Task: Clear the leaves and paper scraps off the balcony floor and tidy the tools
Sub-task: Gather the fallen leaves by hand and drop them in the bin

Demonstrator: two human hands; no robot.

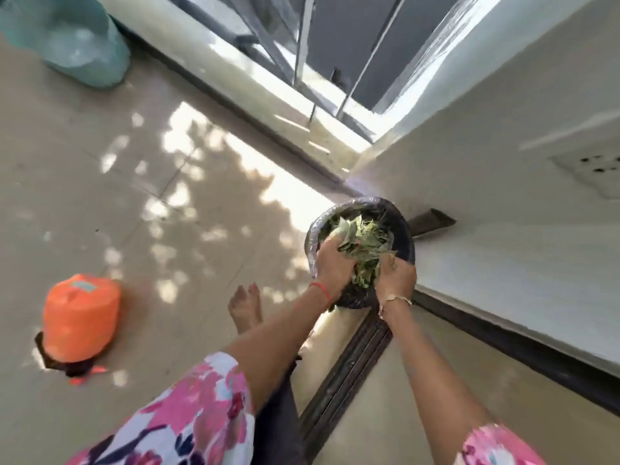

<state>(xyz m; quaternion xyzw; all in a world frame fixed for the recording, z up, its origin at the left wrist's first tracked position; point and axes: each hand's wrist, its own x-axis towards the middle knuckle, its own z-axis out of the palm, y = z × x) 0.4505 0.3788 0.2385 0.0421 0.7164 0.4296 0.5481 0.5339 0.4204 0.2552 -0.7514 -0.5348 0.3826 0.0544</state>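
Clump of green leaves [365,245] held over black bin [406,241]; left hand [335,265] and right hand [397,276] curl round it. Orange object [80,313] on floor [100,196], well left of bin.

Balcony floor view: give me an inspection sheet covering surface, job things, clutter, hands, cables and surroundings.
Surface: tiled balcony floor, dappled with sunlight.
Job's things: green leaves bunched over a dark lined bin beside the wall; no paper scraps seen.
Clutter: orange bundle on the floor at left; teal bag in the far corner.
Grippers: left hand and right hand grip the leaves from either side.
Cables: nothing seen.
Surroundings: railing ahead, white wall with a socket plate at right, dark floor track below the arms.
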